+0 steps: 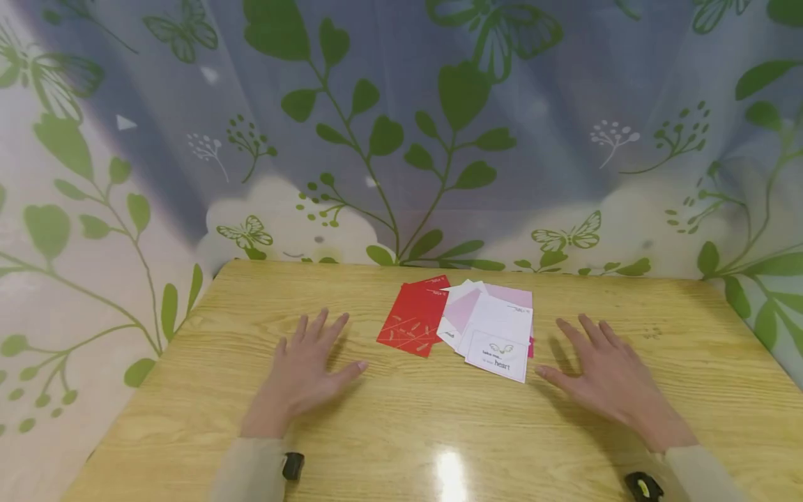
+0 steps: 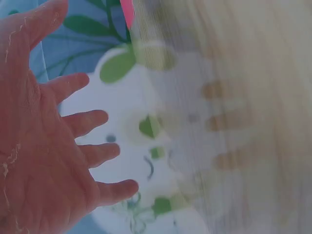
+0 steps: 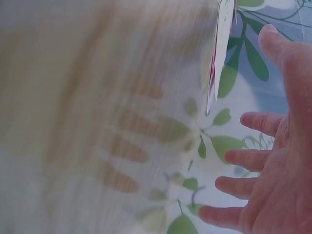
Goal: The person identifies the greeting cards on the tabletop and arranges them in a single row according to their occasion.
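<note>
In the head view, my left hand [image 1: 307, 373] hovers above the wooden table with its fingers spread and straight, holding nothing. Nearest to it lie red envelopes [image 1: 410, 314] with gold print, overlapping each other. To their right is a fanned pile of white and pink envelopes [image 1: 495, 317]. On top of that pile sits a small white card [image 1: 498, 354] with a winged heart and printed words. My right hand [image 1: 608, 376] is held right of the pile, fingers spread, touching none of it. Both wrist views show bare palms, the left [image 2: 44, 141] and the right [image 3: 273, 180], with nothing in them.
The light wooden table [image 1: 401, 432] has a glossy surface that mirrors the fingers in the wrist views. A curtain [image 1: 389, 139] printed with green leaves and butterflies hangs along the table's back edge and left side. Dark wrist devices [image 1: 293, 466] sit at both sleeves.
</note>
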Demonstrator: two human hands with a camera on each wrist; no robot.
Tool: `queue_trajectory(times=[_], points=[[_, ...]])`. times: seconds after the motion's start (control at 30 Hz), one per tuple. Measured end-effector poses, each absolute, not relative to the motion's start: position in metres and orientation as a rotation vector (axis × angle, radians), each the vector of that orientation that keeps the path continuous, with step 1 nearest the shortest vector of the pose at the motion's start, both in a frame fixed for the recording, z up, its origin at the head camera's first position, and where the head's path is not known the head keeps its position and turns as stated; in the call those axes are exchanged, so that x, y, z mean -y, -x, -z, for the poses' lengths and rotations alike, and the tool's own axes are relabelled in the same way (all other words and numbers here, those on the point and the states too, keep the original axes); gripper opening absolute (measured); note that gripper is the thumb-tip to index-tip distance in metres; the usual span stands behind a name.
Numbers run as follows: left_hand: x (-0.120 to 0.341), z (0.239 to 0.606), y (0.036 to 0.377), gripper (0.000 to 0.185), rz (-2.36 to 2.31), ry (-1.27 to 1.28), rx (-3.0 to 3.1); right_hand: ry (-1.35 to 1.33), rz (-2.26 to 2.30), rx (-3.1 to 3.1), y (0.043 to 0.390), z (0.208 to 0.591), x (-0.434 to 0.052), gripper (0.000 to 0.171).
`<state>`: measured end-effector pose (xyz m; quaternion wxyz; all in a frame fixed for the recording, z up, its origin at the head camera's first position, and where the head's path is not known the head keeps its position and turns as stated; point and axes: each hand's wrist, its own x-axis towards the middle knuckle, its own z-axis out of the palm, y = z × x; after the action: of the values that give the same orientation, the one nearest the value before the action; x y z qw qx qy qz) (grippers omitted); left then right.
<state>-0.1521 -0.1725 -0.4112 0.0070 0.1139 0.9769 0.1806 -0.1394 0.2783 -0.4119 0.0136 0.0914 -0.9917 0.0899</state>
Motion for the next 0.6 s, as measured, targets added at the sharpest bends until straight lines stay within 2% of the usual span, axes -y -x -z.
queue_trajectory(times=[0.27, 0.47, 0.6], points=[[0.125, 0.407, 0.164, 0.078, -0.603, -0.53, -2.957, -0.388, -0.343, 3.088, 0.162, 0.414, -0.263, 0.097], [0.096, 0.408, 0.172, 0.063, -0.582, -0.646, -2.904, -0.49, -0.351, 3.14, 0.174, 0.417, -0.253, 0.107], [0.084, 0.409, 0.179, 0.055, -0.511, -0.635, -2.86, -0.565, -0.271, 3.163, 0.179, 0.419, -0.248, 0.108]])
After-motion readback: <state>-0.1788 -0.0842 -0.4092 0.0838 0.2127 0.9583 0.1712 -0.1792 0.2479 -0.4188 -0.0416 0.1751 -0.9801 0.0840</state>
